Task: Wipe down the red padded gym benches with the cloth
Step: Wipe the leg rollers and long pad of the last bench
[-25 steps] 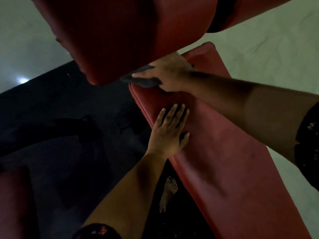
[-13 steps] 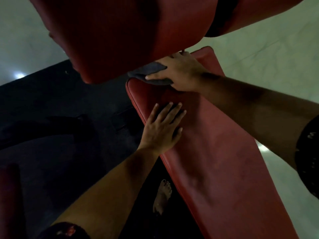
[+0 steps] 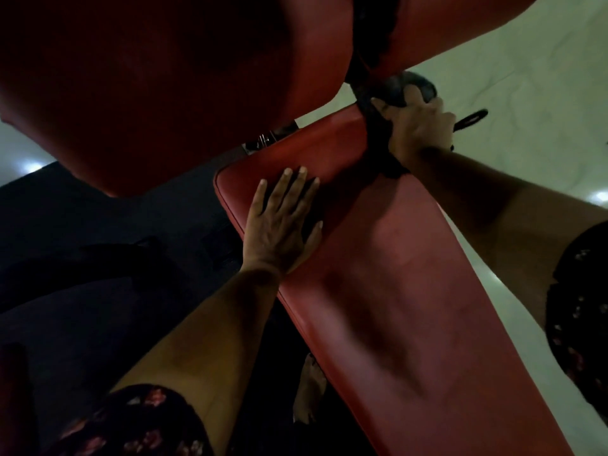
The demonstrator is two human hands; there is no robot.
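A long red padded bench runs from the centre to the lower right. My left hand lies flat on its upper left corner, fingers straight and spread. My right hand grips a dark grey cloth at the bench's far right corner, where the pad meets the floor side. The cloth bunches above my fingers and hangs down along the bench edge under my wrist. A second red pad fills the upper part of the view, close above the bench's far end.
Pale glossy floor lies to the right, a black mat to the left. A black strap loop sits on the floor beyond my right hand. My bare foot stands under the bench's left side. Metal hardware shows between the pads.
My right hand has carried the cloth from the bench's far left corner across to its far right corner. My left hand has stayed flat on the pad.
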